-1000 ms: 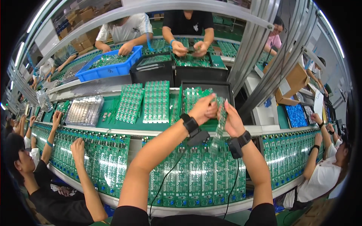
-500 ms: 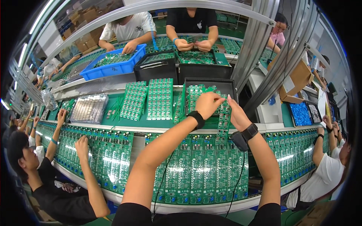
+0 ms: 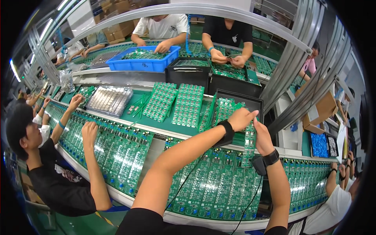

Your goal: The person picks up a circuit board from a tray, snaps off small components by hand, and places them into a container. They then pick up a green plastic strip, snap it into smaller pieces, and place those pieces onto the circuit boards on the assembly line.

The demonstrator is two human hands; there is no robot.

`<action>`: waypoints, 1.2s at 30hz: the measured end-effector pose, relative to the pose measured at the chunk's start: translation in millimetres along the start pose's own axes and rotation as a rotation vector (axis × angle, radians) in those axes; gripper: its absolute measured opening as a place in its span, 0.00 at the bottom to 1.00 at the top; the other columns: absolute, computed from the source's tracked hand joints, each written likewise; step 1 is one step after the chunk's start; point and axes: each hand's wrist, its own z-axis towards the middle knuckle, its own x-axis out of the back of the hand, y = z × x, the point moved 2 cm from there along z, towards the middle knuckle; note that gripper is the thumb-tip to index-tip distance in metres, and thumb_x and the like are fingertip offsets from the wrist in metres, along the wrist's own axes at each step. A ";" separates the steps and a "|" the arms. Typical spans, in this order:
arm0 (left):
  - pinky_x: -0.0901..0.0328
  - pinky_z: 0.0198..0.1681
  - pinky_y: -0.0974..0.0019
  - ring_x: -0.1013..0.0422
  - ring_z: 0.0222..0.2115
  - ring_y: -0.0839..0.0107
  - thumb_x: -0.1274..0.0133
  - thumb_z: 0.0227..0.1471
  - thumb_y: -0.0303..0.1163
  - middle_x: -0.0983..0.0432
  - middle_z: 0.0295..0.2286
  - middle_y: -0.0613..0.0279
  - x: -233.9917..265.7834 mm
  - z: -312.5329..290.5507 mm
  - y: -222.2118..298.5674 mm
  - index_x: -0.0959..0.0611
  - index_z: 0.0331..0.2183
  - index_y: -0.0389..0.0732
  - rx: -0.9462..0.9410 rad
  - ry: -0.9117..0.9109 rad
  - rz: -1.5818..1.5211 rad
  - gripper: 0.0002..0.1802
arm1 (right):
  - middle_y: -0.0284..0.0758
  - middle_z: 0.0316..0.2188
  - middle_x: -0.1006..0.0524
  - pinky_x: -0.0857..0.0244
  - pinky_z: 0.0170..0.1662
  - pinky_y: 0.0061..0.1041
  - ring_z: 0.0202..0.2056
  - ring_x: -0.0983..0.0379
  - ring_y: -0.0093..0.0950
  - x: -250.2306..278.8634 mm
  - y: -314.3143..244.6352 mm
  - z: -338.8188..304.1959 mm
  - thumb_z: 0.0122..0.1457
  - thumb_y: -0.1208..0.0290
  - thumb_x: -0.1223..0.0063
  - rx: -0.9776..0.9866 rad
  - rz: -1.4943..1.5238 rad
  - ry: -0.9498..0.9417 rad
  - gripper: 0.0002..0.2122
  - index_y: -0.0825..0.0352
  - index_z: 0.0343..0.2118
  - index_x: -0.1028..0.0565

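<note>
- Nearest me, a row of large green boards [image 3: 211, 192] is lying with long sides running near to far; my left forearm [image 3: 184, 150] is covering part of it.
- Over that row's far edge, a narrow circuit strip [image 3: 249, 147] is pointing its free end toward me, long axis running near to far and slanting slightly left at the near end. Whether it is lying level or hanging down, I cannot tell.
- My right hand [image 3: 263, 135] is holding the strip along its right side, thumb and fingers narrow.
- My left hand [image 3: 241, 118] is hiding the strip's far end, fingers bent in; whether they are pinching it, I cannot tell.
- Just beyond, a black tray [image 3: 250, 102] is holding green boards, its near part hidden by my left hand.
- Farther, left, a blue bin [image 3: 143, 65] is holding green pieces.
- Far across, a co-worker [image 3: 227, 35] is handling something too small to make out; a metal bar [image 3: 219, 12] is hiding the head.
</note>
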 end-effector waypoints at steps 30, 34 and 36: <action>0.42 0.20 0.60 0.38 0.14 0.59 0.56 0.51 0.47 0.33 0.12 0.55 5.2 11.3 -10.4 0.26 0.16 0.36 -0.056 0.066 0.440 0.24 | 0.25 0.26 0.28 0.40 0.32 0.16 0.27 0.33 0.15 41.8 25.1 32.8 0.60 0.62 0.61 0.112 -0.076 0.212 0.12 0.65 0.29 0.29; 0.43 0.20 0.60 0.39 0.14 0.61 0.55 0.51 0.46 0.36 0.11 0.55 6.1 4.6 -22.2 0.28 0.15 0.35 -0.181 -0.028 0.430 0.25 | 0.26 0.29 0.27 0.40 0.33 0.17 0.29 0.33 0.16 24.9 24.2 27.4 0.60 0.63 0.59 -0.007 0.154 0.191 0.11 0.65 0.30 0.29; 0.45 0.18 0.61 0.40 0.13 0.65 0.56 0.52 0.47 0.37 0.10 0.58 15.3 4.5 -27.9 0.30 0.13 0.35 -0.200 0.084 0.354 0.26 | 0.27 0.29 0.27 0.39 0.33 0.17 0.30 0.32 0.16 11.6 18.0 15.7 0.60 0.63 0.60 -0.121 0.105 0.102 0.11 0.66 0.32 0.29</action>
